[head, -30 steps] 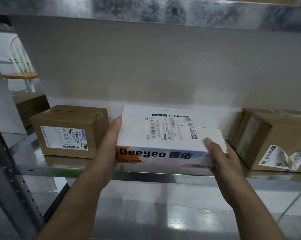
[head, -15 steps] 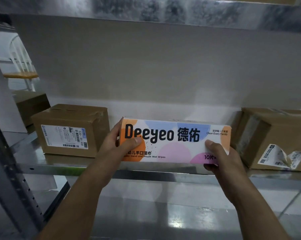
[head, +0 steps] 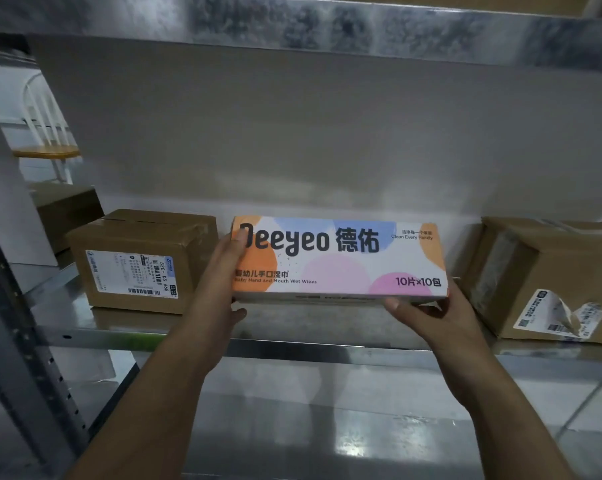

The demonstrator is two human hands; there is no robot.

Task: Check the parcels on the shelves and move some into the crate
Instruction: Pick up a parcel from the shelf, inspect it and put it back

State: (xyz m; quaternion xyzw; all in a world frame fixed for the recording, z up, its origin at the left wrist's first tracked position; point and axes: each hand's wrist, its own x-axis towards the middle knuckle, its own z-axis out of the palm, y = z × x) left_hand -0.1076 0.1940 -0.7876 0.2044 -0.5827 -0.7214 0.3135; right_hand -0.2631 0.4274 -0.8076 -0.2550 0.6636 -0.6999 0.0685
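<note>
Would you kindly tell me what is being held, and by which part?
The Deeyeo wipes box: the left hand grips its left end, the right hand its lower right corner.

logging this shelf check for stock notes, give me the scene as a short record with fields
held item: wipes box, colourful, printed "Deeyeo", front face toward the camera
left hand: grips the box's left end, thumb on the front
right hand: holds the lower right corner from beneath
left carton: brown, shipping label on its front
right carton: brown, label torn and peeling
shelf: metal, carries both cartons; whether the box touches it cannot be told
crate: not in view
</note>
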